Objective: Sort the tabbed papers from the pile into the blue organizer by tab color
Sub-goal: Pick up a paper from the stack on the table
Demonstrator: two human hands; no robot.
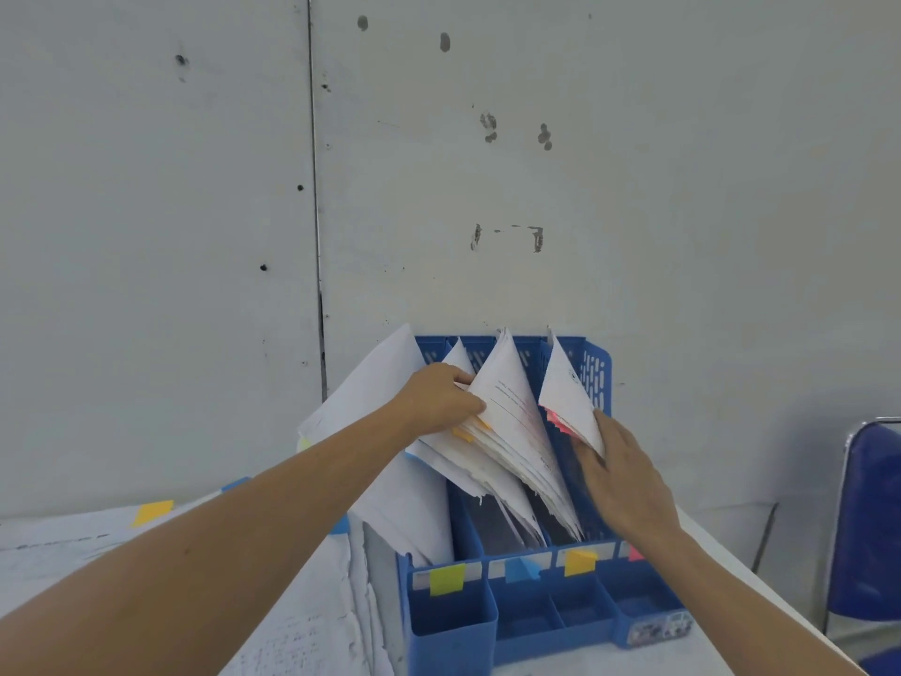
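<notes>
The blue organizer stands on the table against the wall, its slots marked in front by a yellow-green tab, a blue tab, an orange tab and a pink tab. White papers lean in each slot. My left hand grips the orange-tabbed sheets in the third slot. My right hand rests flat against the pink-tabbed papers in the rightmost slot. The pile of tabbed papers lies flat on the table at the left, with an orange tab showing.
A grey wall rises right behind the organizer. A blue chair stands at the right, past the table edge. Small open front compartments of the organizer face me.
</notes>
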